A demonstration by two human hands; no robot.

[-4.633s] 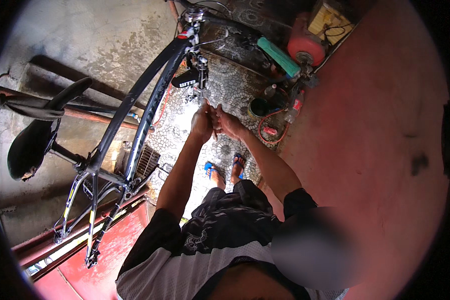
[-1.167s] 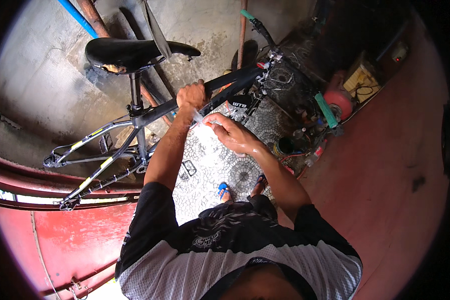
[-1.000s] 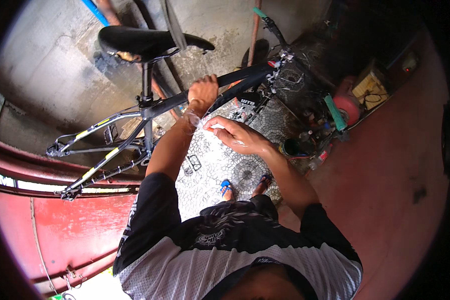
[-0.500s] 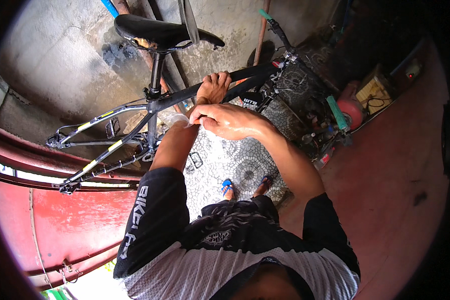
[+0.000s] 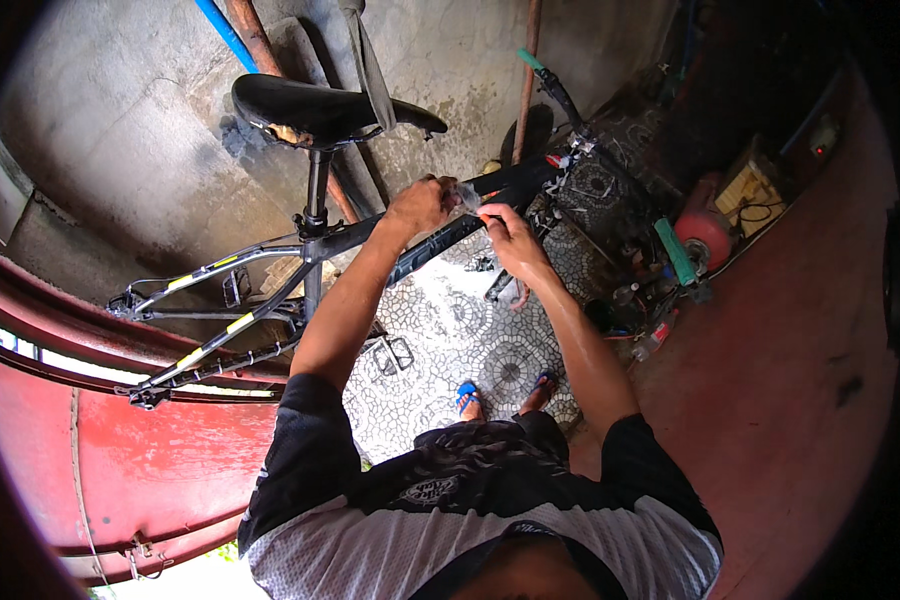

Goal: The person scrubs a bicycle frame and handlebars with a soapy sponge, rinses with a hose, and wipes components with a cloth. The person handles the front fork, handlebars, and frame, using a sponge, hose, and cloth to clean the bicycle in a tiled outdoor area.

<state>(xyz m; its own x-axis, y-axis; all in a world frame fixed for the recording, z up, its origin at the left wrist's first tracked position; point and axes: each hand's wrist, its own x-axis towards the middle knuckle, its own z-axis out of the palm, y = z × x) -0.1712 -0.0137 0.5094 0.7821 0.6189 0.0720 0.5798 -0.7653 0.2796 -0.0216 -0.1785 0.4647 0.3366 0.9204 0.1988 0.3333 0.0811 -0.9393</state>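
My left hand (image 5: 420, 208), fingers curled, is over the black bicycle frame's top tube (image 5: 365, 232); whether it grips the tube or hovers is unclear. My right hand (image 5: 512, 240) is closed on the tip of a thin orange hose (image 5: 487, 220), just right of my left hand. A clear splash, apparently water (image 5: 467, 197), leaves the hose toward my left fingers. The frame's black saddle (image 5: 320, 108) has torn padding and a grey strap (image 5: 368, 55) across it. The handlebar with green grips (image 5: 680, 250) is at the right.
A grey wall with leaning pipes (image 5: 532, 60) stands behind the bicycle. A red tank (image 5: 700, 225), wooden box (image 5: 750, 185) and bottles (image 5: 655, 335) sit at the right. Below are patterned tiles (image 5: 440, 330), a loose-looking pedal (image 5: 395, 355) and my sandaled feet (image 5: 469, 400). A red metal panel (image 5: 170, 450) lies lower left.
Both hands have moved up and right along the top tube since half a second ago. The splash has shifted from my left wrist to my left fingers. Earlier, my hands were together over the floor.
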